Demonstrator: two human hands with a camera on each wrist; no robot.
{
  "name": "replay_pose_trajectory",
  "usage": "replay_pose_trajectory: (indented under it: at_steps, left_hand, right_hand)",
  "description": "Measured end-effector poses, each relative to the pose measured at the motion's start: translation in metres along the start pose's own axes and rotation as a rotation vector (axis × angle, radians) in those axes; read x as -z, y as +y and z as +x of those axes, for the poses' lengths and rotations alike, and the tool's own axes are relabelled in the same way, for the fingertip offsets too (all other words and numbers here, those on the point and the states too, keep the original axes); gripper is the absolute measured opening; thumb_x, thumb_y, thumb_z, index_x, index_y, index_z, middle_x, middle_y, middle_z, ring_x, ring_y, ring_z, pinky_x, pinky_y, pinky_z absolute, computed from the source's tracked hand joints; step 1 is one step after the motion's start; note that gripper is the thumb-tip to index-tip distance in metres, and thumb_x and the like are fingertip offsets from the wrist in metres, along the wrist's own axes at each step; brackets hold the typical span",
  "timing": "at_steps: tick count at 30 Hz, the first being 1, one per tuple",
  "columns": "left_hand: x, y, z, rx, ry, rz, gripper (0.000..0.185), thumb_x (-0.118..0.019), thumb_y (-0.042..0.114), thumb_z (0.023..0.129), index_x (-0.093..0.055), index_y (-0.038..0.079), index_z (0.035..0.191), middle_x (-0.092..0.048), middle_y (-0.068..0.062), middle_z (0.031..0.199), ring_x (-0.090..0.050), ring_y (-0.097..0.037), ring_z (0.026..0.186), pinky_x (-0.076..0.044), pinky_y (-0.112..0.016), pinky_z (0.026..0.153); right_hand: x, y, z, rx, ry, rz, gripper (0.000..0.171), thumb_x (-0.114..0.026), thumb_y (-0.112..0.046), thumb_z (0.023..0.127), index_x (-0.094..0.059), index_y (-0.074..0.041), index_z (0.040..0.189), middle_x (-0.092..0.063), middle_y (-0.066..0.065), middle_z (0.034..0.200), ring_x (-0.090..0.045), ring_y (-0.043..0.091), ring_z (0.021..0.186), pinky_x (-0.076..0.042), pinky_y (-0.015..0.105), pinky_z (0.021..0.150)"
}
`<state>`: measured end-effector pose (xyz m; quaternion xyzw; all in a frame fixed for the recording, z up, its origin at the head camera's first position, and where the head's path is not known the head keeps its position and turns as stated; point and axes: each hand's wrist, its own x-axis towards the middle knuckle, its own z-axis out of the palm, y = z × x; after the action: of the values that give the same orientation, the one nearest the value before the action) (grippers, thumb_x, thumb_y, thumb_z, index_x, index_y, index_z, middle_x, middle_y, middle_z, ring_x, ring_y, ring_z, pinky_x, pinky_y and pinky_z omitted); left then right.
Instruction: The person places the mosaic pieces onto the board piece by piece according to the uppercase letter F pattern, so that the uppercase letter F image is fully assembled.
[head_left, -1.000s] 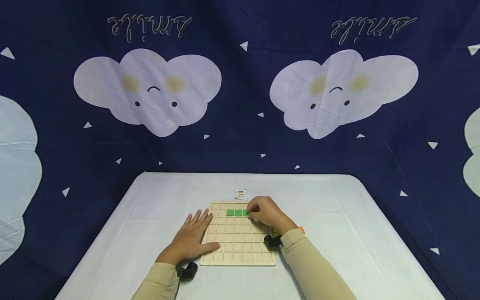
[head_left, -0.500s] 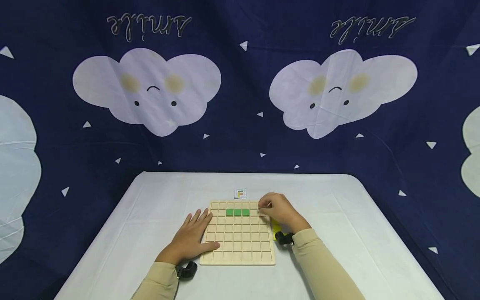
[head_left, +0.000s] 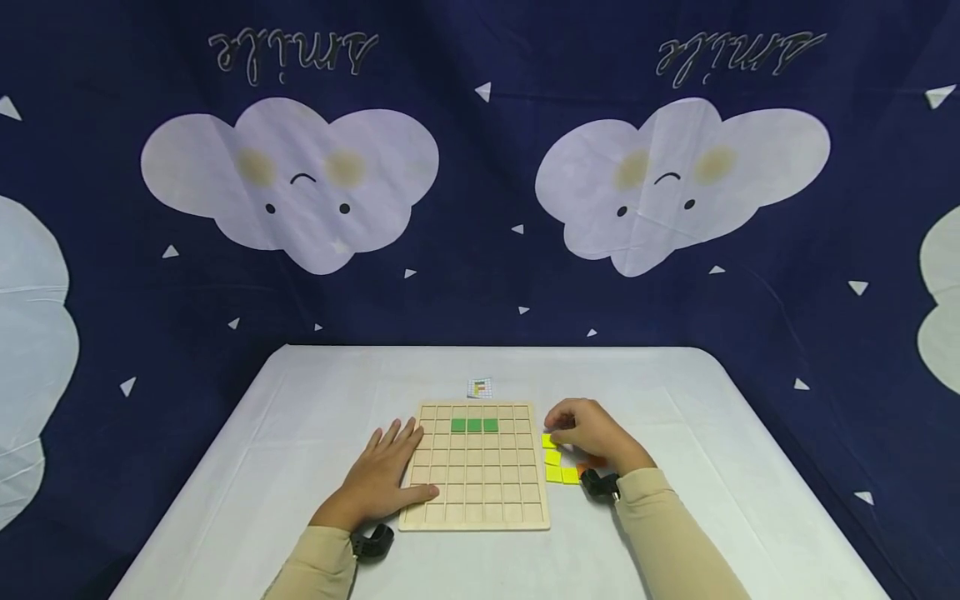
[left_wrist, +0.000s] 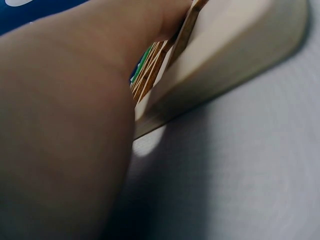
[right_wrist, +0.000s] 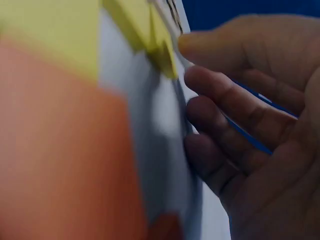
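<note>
Beside the board (head_left: 475, 493), our right grip (head_left: 592, 427) hangs loosely spread by crowded yellow tiles (head_left: 552, 457), so one careless brush could skew neighbours; our left grip (head_left: 382, 475) lies splayed

head view: even, moderately bright; white table (head_left: 337, 450) pale, navy backdrop (head_left: 483, 183) darker, thin shadow beside the right sleeve (head_left: 675, 529). left wrist: dim, soft; dark shadow and small bright patch beside the board (left_wrist: 220, 67). right wrist: dim; foreground orange piece (right_wrist: 65, 150) badly blurred.
</note>
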<state>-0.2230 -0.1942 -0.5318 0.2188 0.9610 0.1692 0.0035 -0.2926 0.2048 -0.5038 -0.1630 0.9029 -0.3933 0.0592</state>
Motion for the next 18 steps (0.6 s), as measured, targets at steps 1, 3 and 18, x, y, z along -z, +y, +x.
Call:
replay_pose_trajectory:
  at_steps: [1,3,18]
  left_hand:
    - [0.0,0.0,0.0,0.001,0.0,-0.001,0.112,-0.06,0.079,0.088,-0.032,0.003,0.165,-0.023,-0.015,0.171,-0.013,-0.036,0.158,-0.004,-0.054,0.127]
    - [0.0,0.0,0.0,0.0,0.0,-0.001,0.111,-0.06,0.079,0.089,-0.032,0.003,0.165,-0.023,-0.015,0.171,-0.013,-0.036,0.158,-0.004,-0.054,0.127]
    - [-0.001,-0.001,-0.001,-0.005,0.004,0.006,0.111,-0.059,0.079,0.089,-0.032,0.003,0.165,-0.023,-0.015,0.171,-0.013,-0.036,0.158,-0.005,-0.054,0.127]
  right_hand:
    - [0.001,0.002,-0.002,-0.001,-0.012,0.003,0.018,-0.082,-0.001,0.087,-0.078,-0.015,0.098,-0.071,-0.006,0.096,-0.064,0.016,0.091,-0.054,0.042,0.089]
    - [0.003,0.006,-0.005,0.017,-0.032,0.003,0.019,-0.08,0.0,0.087,-0.078,-0.015,0.098,-0.071,-0.006,0.098,-0.063,0.017,0.091,-0.054,0.042,0.089]
    - [0.0,0.006,-0.012,0.18,-0.047,-0.037,0.029,-0.078,0.011,0.078,-0.077,-0.014,0.094,-0.069,-0.005,0.103,-0.059,0.019,0.09,-0.052,0.036,0.08]
